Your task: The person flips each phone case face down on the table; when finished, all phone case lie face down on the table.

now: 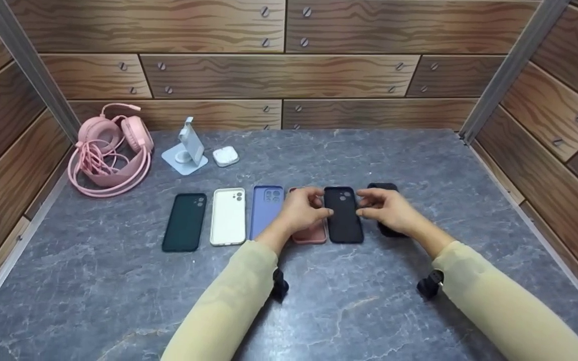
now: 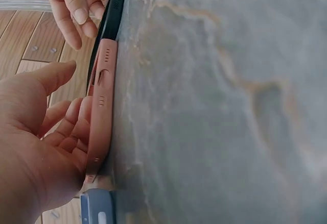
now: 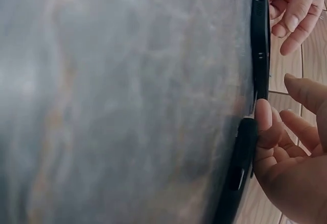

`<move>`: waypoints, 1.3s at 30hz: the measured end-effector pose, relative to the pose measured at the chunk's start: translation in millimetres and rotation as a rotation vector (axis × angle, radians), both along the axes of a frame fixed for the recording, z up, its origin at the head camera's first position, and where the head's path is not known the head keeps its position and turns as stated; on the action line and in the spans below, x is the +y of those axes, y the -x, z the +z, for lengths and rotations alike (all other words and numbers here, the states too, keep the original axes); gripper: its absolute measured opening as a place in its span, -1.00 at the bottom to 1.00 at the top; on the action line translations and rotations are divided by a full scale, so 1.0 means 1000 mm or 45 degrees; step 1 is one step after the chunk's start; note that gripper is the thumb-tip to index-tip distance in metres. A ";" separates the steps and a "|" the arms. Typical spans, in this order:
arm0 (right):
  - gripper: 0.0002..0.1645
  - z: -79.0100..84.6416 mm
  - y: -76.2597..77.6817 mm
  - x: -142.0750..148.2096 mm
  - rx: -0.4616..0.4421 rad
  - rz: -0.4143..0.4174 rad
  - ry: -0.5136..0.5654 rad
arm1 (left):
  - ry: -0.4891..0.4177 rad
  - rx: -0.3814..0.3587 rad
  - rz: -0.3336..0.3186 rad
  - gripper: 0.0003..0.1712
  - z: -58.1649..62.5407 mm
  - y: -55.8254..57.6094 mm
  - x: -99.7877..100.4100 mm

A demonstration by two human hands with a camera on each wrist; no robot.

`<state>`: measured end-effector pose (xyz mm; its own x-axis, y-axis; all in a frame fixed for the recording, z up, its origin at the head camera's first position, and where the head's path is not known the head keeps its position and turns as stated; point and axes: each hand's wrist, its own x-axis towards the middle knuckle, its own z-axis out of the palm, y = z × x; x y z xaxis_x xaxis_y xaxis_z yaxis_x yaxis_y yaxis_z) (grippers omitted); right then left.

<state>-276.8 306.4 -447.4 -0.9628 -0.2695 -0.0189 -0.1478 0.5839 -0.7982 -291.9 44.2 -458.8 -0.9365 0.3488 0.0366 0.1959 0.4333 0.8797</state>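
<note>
A black phone case [image 1: 344, 220] lies flat between my two hands, part of a row of phone cases. My left hand [image 1: 303, 208] hovers over a pink phone case [image 1: 311, 235], its thumb and fingertips by the black case's left edge. From the right, my right hand [image 1: 389, 208] reaches toward the same case, above another black case [image 1: 383, 186] that it partly hides. In the left wrist view, thumb and fingers stand apart beside the pink case [image 2: 103, 112]. The right wrist view shows the fingers loosely bent beside the dark cases [image 3: 260, 45], gripping nothing visibly.
Further left in the row lie a blue case [image 1: 261, 215], a white case [image 1: 228, 220] and a dark green case [image 1: 183, 225]. Behind them stand pink headphones [image 1: 113, 150], a white charging stand [image 1: 191, 145] and a small white case [image 1: 226, 156]. Wood-patterned walls enclose the grey tabletop [image 1: 349, 311].
</note>
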 end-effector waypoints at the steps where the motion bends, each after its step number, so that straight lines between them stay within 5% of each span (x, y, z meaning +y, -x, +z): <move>1: -0.31 -0.001 0.000 0.001 -0.007 0.001 -0.014 | 0.011 0.003 0.001 -0.40 -0.001 0.000 0.000; 12: -0.25 0.000 0.001 0.005 -0.050 0.035 -0.088 | 0.103 0.094 0.014 -0.50 -0.003 0.000 0.002; 39: -0.15 -0.003 -0.001 0.000 -0.022 0.045 -0.137 | 0.342 0.046 0.023 -0.24 -0.003 -0.005 0.005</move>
<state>-275.5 306.9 -450.4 -0.9521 -0.2985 -0.0658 -0.1565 0.6610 -0.7339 -287.3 49.4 -461.4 -0.9423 0.3341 -0.0218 0.2151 0.6540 0.7253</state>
